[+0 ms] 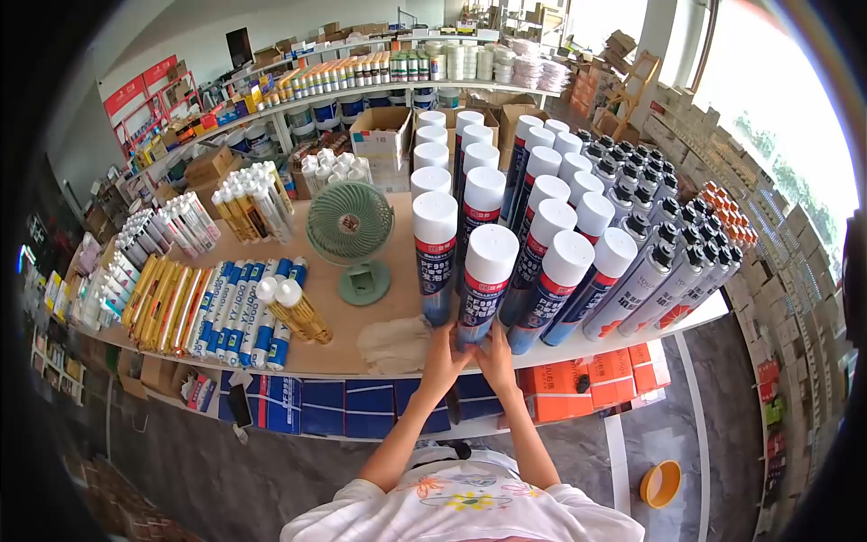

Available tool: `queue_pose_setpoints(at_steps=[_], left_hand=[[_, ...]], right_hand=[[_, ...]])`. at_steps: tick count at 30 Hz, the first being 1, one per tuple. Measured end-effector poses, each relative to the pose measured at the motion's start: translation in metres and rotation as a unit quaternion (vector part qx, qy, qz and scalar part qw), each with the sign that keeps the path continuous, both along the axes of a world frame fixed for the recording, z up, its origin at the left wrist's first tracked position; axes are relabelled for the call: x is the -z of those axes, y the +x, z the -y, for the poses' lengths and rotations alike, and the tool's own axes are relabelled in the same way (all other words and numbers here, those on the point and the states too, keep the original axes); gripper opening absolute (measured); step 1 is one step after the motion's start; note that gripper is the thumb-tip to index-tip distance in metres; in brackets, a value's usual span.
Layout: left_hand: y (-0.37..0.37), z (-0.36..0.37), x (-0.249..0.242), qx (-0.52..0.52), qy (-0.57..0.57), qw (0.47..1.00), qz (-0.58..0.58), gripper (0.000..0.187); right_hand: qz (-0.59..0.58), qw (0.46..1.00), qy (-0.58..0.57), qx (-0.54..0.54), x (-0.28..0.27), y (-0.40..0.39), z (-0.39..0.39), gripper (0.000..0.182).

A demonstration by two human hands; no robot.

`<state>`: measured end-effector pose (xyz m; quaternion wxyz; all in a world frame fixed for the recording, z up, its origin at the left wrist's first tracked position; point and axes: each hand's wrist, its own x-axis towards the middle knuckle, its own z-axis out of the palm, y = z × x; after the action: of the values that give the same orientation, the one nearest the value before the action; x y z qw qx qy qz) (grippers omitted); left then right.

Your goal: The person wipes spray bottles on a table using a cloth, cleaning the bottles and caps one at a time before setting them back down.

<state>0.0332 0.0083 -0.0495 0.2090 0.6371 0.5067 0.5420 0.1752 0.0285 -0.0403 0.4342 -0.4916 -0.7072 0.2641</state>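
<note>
Both hands are wrapped around the base of a blue foam spray can [477,303] with a red band and a tall white cap. It stands upright at the table's front edge. My left hand [442,358] grips its lower left side, and my right hand [496,357] its lower right side. Rows of similar white-capped cans [542,303] stand just right of it and behind it. Close to my left hand is another such can [435,262]. A crumpled pale cloth [395,345] lies on the table left of my left hand.
A green fan [350,226] stands on the tan table [348,330]. Left of it lie blue-and-white tubes [242,316] and gold tubes [158,307]. Black-topped grey cans [655,271] fill the right side. Blue boxes [339,406] and orange boxes [555,388] sit below; a yellow basin [660,484] is on the floor.
</note>
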Motion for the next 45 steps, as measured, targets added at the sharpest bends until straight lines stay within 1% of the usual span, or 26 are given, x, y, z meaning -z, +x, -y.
queue_pose_setpoints(at_steps=[1, 2, 4, 5, 6, 13, 15, 17, 19, 20, 21, 22, 23, 25, 26, 28, 29, 31, 32, 34, 36, 38, 39, 41, 43, 45], left_hand=[[0.0, -0.003, -0.002, 0.0, -0.002, 1.0, 0.002, 0.066], [0.0, -0.006, -0.004, -0.013, -0.011, 1.0, -0.018, 0.063], [0.002, -0.011, -0.009, -0.031, -0.032, 0.999, -0.03, 0.055], [0.003, -0.014, -0.009, -0.031, -0.031, 0.999, -0.029, 0.055], [0.002, -0.018, -0.008, -0.034, -0.035, 0.998, -0.029, 0.055], [0.002, -0.034, -0.016, -0.079, -0.034, 0.994, -0.062, 0.053], [0.004, -0.033, -0.023, -0.084, -0.04, 0.993, -0.073, 0.052], [0.005, -0.033, -0.026, -0.089, -0.049, 0.991, -0.086, 0.052], [0.004, -0.034, -0.022, -0.059, -0.05, 0.997, -0.02, 0.05], [0.002, -0.034, -0.02, -0.059, -0.051, 0.997, -0.02, 0.05], [-0.002, -0.031, -0.014, -0.036, -0.048, 0.998, 0.007, 0.045], [-0.006, -0.029, -0.013, -0.012, -0.043, 0.998, 0.034, 0.04], [-0.011, -0.026, -0.013, -0.012, -0.042, 0.998, 0.034, 0.04], [-0.024, -0.014, -0.032, -0.049, 0.034, 0.998, 0.016, 0.036], [-0.029, -0.012, -0.038, -0.05, 0.035, 0.998, 0.016, 0.036], [-0.038, -0.008, -0.046, -0.167, 0.07, 0.983, -0.015, 0.039], [-0.04, -0.009, -0.05, -0.168, 0.069, 0.983, -0.015, 0.039], [-0.043, -0.016, -0.058, -0.242, 0.102, 0.965, -0.012, 0.041], [-0.044, -0.019, -0.057, -0.244, 0.099, 0.965, -0.004, 0.044], [-0.046, -0.018, -0.049, -0.232, 0.09, 0.968, 0.007, 0.042], [-0.044, -0.015, -0.046, -0.219, 0.081, 0.972, 0.017, 0.041], [-0.036, -0.011, -0.047, -0.109, 0.12, 0.986, -0.043, 0.03], [-0.03, -0.011, -0.05, -0.108, 0.117, 0.986, -0.042, 0.03], [-0.018, -0.013, -0.057, -0.012, 0.011, 0.999, -0.045, 0.025], [-0.012, -0.018, -0.049, -0.01, 0.011, 0.999, -0.046, 0.028], [-0.009, -0.021, -0.043, -0.027, 0.005, 0.997, -0.07, 0.034]], right_hand=[[-0.004, 1.0, -0.011, -0.014, -0.003, 0.001, -0.005, 0.083], [-0.049, 0.999, 0.014, -0.015, -0.004, 0.001, -0.007, 0.063], [-0.041, 0.999, 0.007, -0.015, 0.001, 0.002, -0.013, 0.064], [-0.036, 0.999, 0.005, -0.017, 0.003, 0.002, -0.017, 0.065], [-0.04, 0.998, 0.037, -0.022, 0.004, 0.002, -0.02, 0.066], [-0.041, 0.999, 0.017, -0.017, 0.011, -0.005, -0.041, 0.074], [-0.012, 0.999, 0.043, -0.02, 0.014, -0.004, -0.047, 0.076], [-0.017, 0.999, 0.042, -0.02, 0.016, -0.005, -0.048, 0.076], [-0.024, 0.999, 0.041, -0.02, 0.02, -0.006, -0.049, 0.076], [-0.032, 0.999, 0.025, -0.021, 0.022, -0.006, -0.051, 0.075], [-0.04, 0.999, 0.009, -0.022, 0.025, -0.006, -0.053, 0.074], [-0.04, 0.999, 0.009, -0.022, 0.031, -0.006, -0.054, 0.074], [-0.055, 0.998, 0.017, -0.005, 0.037, -0.007, -0.054, 0.072], [-0.069, 0.997, 0.029, 0.011, 0.045, -0.009, -0.055, 0.069], [-0.077, 0.996, 0.042, 0.021, 0.049, -0.011, -0.055, 0.069], [-0.089, 0.995, 0.045, 0.032, 0.046, -0.015, -0.055, 0.07], [-0.089, 0.995, 0.043, 0.031, 0.046, -0.015, -0.055, 0.07], [-0.081, 0.995, 0.048, 0.032, 0.05, -0.014, -0.056, 0.069], [-0.081, 0.995, 0.048, 0.033, 0.051, -0.013, -0.056, 0.069], [-0.042, 0.998, 0.023, 0.039, 0.051, -0.012, -0.056, 0.069], [-0.052, 0.998, 0.012, 0.025, 0.05, -0.011, -0.059, 0.068], [-0.06, 0.998, -0.001, 0.012, 0.051, -0.008, -0.062, 0.068], [-0.069, 0.997, -0.017, 0.004, 0.05, -0.007, -0.063, 0.068], [-0.078, 0.996, -0.034, -0.002, 0.049, -0.005, -0.063, 0.067], [-0.04, 0.999, 0.007, 0.011, 0.045, -0.005, -0.063, 0.066], [-0.042, 0.999, 0.007, 0.024, 0.032, -0.008, -0.056, 0.066]])
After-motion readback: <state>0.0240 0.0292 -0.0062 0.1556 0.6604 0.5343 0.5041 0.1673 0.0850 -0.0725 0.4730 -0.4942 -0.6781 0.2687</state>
